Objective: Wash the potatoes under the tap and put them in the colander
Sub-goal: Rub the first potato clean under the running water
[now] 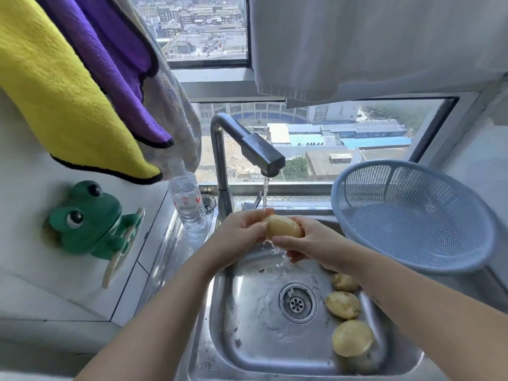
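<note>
Water pouring from the tap in a thin stream, straight onto the potato held over the far end of the sink. From the head view, the left hand grips the potato's left end, fingers curled round it. The right hand wraps its right side and underside, thumb lying across the front. Both hands meet around it right under the spout, and runoff drips off the right hand into the basin.

Down in the sink, along the right wall, more lie in a row. There's the far potato, partly hidden behind the right forearm. The middle potato sits just right of the drain. The big near potato seems to rest over another dim shape in the near right corner; I cannot tell what that is.

The colander, pale blue plastic, stands tilted to the right of the sink, its mouth facing left toward the hands, close by the window.

Over on the left, a clear water bottle stands just left of the tap's base, and a green frog holder sticks to the white wall. Above it hang a yellow cloth and a purple cloth. A white cloth hangs at the top right, across the window.
</note>
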Demonstrator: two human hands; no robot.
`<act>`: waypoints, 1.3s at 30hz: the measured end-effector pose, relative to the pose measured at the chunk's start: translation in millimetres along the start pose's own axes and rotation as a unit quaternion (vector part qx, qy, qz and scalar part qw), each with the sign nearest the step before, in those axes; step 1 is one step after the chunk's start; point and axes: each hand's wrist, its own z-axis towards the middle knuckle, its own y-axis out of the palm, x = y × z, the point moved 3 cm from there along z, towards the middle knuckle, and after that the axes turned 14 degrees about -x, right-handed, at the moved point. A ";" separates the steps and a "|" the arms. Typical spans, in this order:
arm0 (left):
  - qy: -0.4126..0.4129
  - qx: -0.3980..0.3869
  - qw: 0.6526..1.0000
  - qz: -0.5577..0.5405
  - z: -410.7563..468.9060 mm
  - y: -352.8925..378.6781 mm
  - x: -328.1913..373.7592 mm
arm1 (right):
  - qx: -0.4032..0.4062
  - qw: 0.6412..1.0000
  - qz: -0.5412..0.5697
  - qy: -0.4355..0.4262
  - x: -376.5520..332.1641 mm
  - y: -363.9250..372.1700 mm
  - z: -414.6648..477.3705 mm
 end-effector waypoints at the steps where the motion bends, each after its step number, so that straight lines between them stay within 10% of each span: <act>1: 0.002 -0.002 1.000 0.003 -0.1 -0.2 0.9 | 0.004 1.000 -0.005 0.003 -0.3 -0.9 0.9; 39: 0.037 0.001 0.999 -0.034 2.4 -4.5 4.6 | -0.023 0.997 -0.072 0.010 -7.6 -13.6 7.2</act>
